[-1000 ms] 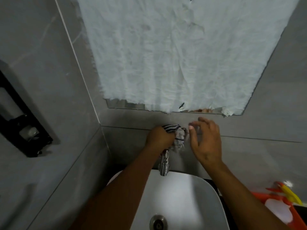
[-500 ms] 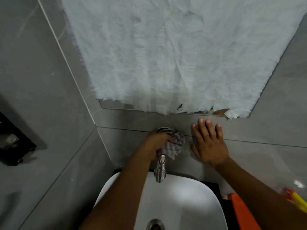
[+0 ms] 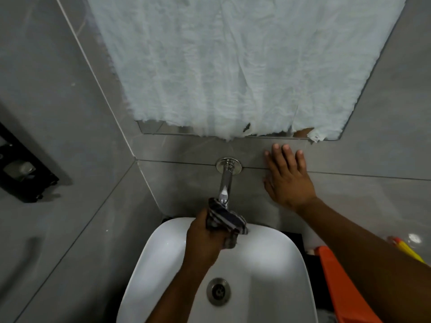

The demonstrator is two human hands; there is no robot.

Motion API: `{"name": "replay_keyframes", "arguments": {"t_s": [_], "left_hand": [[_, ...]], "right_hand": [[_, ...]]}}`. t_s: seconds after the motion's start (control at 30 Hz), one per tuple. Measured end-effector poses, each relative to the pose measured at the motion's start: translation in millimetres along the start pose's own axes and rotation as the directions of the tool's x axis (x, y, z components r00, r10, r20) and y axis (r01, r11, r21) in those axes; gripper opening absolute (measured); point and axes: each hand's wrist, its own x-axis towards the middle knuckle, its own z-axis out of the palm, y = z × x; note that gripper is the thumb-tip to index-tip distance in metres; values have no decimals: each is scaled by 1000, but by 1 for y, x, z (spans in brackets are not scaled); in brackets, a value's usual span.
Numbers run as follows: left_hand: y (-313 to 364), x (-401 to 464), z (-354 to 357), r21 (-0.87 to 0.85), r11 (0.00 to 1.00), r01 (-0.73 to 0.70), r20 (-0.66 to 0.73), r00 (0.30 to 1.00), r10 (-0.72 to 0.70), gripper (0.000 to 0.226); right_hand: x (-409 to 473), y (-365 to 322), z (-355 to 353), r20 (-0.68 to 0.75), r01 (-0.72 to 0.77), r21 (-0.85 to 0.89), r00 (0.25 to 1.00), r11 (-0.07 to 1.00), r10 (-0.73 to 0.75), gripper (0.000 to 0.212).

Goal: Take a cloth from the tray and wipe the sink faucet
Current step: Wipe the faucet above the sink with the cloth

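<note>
A chrome faucet [image 3: 225, 180] sticks out of the grey tiled wall above a white sink [image 3: 275, 271]. Its wall plate and upper pipe are bare. My left hand [image 3: 205, 241] grips a dark striped cloth [image 3: 225, 221] wrapped around the faucet's outer end, over the basin; the spout tip is hidden by the cloth. My right hand [image 3: 288, 180] lies flat on the wall to the right of the faucet, fingers spread, holding nothing.
An orange tray [image 3: 345, 283] sits at the right of the sink, partly behind my right forearm, with a yellow item [image 3: 407, 250] beyond it. A mirror covered in white paper [image 3: 233, 66] hangs above. A black holder [image 3: 21, 169] is mounted on the left wall.
My left hand has slid the cloth from the faucet's wall end down to its spout end. My right hand stays flat on the wall. The camera has tilted down.
</note>
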Motion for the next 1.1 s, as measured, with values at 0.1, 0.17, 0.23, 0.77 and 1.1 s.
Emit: {"name": "replay_keyframes", "arguments": {"t_s": [0.1, 0.17, 0.23, 0.77, 1.1], "left_hand": [[-21, 1, -8, -255, 958, 134, 153, 983, -98, 28], [-23, 1, -8, -297, 936, 188, 198, 971, -132, 31], [-13, 2, -9, -217, 966, 137, 94, 988, -119, 28], [111, 105, 22, 163, 936, 312, 168, 926, -338, 27], [95, 88, 25, 284, 945, 159, 151, 966, -208, 19]], "right_hand": [[-1, -2, -2, -6, -5, 5, 1000, 1000, 5, 80], [-2, -1, -3, 9, 2, 5, 1000, 1000, -2, 81], [-2, 0, -3, 18, 13, 5, 1000, 1000, -13, 82], [1, -3, 0, 37, -8, 4, 999, 1000, 8, 87], [1, -6, -17, 165, -23, 20, 986, 1000, 19, 92]]}}
